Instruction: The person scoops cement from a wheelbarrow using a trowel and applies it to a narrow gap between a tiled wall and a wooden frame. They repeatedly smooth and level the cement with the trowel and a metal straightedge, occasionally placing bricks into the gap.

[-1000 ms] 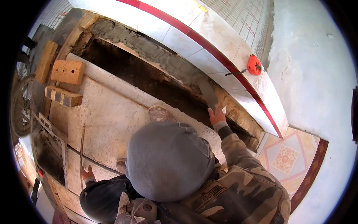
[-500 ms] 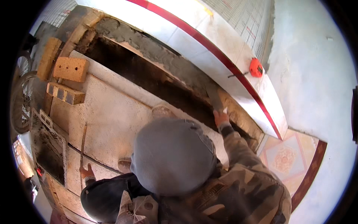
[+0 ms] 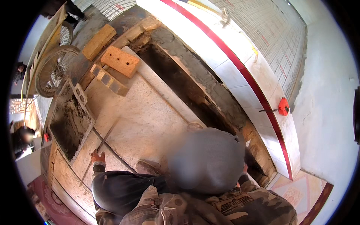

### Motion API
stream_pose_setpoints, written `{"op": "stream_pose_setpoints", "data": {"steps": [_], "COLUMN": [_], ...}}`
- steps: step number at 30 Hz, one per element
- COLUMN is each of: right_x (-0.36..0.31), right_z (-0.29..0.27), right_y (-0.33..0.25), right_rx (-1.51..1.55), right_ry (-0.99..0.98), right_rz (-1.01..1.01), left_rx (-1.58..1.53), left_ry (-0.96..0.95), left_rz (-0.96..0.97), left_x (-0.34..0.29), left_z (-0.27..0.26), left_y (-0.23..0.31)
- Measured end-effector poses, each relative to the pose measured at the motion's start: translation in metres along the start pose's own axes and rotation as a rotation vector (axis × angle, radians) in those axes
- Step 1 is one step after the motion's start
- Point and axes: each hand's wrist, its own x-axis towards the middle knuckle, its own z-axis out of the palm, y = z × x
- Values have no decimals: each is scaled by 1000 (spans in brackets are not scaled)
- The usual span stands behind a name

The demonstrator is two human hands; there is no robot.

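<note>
My left hand (image 3: 98, 157) is closed around a thin rod (image 3: 107, 138), held slanting over the pale slab (image 3: 127, 112). Just beyond that hand lies a mortar tub (image 3: 71, 125) with grey residue inside. My right hand (image 3: 245, 167) shows only a sliver beside the grey cap (image 3: 210, 161), which hides its fingers and anything in them. It is close to the right end of a long dark trench (image 3: 180, 84). Wet grey mortar (image 3: 221, 95) coats the ledge along the trench's far side.
An orange brick with holes (image 3: 120, 61), a striped brick (image 3: 108, 80) and a yellowish brick (image 3: 99, 42) lie at the slab's far left. A wheeled cart (image 3: 56, 71) stands beyond. A red tape measure (image 3: 283, 107) rests on the white tiled ledge (image 3: 240, 92). People are at the left.
The view has shifted and turned toward the left. My right hand, earlier holding a trowel against the mortared ledge, has drawn back behind the cap. My left hand still grips the rod, now tilted more.
</note>
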Motion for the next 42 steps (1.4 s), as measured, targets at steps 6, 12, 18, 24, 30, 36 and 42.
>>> {"op": "stream_pose_setpoints", "data": {"steps": [6, 12, 18, 24, 30, 36, 42], "right_x": [-15, 18, 36, 35, 58, 138, 134], "right_z": [18, -21, -54, -52, -53, -35, 23], "right_y": [-53, -57, -83, -122, -186, -338, -448], "right_rx": [-85, -76, -57, -8, 89, 274, 19], "right_ry": [-73, -113, -175, -223, -244, -285, -256], "right_rz": [200, 158, 62, -10, -156, -470, -934], "left_rx": [120, 121, 119, 218, 335, 273, 387], "left_ry": [-1, -31, -52, -281, -419, -366, -82], "left_rz": [-114, -172, -96, -63, 165, 217, 123], "left_x": [-6, -19, -20, -13, -4, 12, 11], "left_z": [-21, -24, -36, -64, -86, -74, -30], "left_y": [-6, 38, 35, 57, 71, 97, 72]}}
